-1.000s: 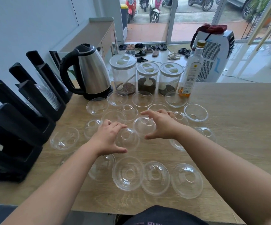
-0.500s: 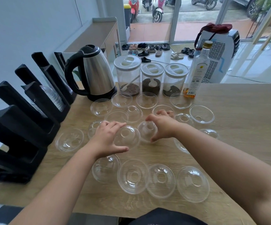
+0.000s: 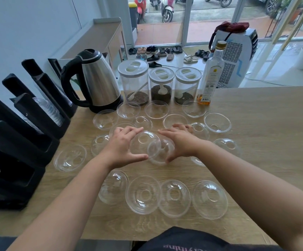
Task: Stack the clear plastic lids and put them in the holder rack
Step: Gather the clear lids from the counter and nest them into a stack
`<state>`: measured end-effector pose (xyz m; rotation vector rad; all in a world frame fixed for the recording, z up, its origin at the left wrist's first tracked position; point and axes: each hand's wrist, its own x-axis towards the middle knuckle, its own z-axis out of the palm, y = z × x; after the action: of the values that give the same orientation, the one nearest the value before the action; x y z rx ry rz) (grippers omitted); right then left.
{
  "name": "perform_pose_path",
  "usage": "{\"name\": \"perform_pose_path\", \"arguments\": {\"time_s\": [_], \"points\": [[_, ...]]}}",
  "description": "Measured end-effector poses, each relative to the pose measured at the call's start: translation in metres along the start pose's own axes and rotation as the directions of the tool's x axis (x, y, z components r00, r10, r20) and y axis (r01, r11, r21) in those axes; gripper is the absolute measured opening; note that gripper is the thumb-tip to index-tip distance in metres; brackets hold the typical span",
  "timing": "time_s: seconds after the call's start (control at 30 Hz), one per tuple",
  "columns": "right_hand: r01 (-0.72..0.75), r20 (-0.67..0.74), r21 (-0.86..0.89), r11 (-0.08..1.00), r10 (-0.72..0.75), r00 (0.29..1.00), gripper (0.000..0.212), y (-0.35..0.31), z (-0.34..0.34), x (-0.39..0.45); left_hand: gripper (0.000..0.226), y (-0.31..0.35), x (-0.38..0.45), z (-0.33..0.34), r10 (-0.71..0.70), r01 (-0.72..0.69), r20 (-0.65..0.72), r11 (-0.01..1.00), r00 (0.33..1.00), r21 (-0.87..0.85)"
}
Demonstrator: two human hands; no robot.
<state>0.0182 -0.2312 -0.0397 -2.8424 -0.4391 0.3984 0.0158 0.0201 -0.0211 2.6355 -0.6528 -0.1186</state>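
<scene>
At far left the black holder rack (image 3: 20, 134) waits, one slot already holding lids. Mid-frame, the left hand (image 3: 121, 149) cups a dome lid (image 3: 143, 144); the right hand (image 3: 181, 142) tilts a second lid (image 3: 160, 151) against it, apparently to nest them; others cover the worktop (image 3: 264, 142)

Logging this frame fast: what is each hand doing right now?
Left hand: closed around a clear dome lid, hole up.
Right hand: closed around a second lid, tilted, its rim overlapping the first.
</scene>
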Motion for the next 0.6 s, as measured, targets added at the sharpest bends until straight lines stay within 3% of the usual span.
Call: {"name": "perform_pose_path", "arguments": {"time_s": [0.17,0.37,0.6], "points": [[-0.102,-0.070,0.122,0.987,0.111,0.991,0.107,0.024,-0.024,-0.030,0.098,0.017,0.017,0.013,0.050,-0.051,0.040,0.999,0.998,0.016],[-0.155,0.024,0.217,0.964,0.153,0.988,0.094,0.047,-0.033,-0.062,0.099,0.027,0.034,0.036,0.057,-0.076,0.136,0.987,0.989,0.145],[-0.171,0.178,-0.061,0.983,0.179,0.968,0.113,0.048,-0.026,-0.077,0.098,0.026,0.035,0.046,0.018,-0.057,0.172,0.974,0.985,0.221]]}}
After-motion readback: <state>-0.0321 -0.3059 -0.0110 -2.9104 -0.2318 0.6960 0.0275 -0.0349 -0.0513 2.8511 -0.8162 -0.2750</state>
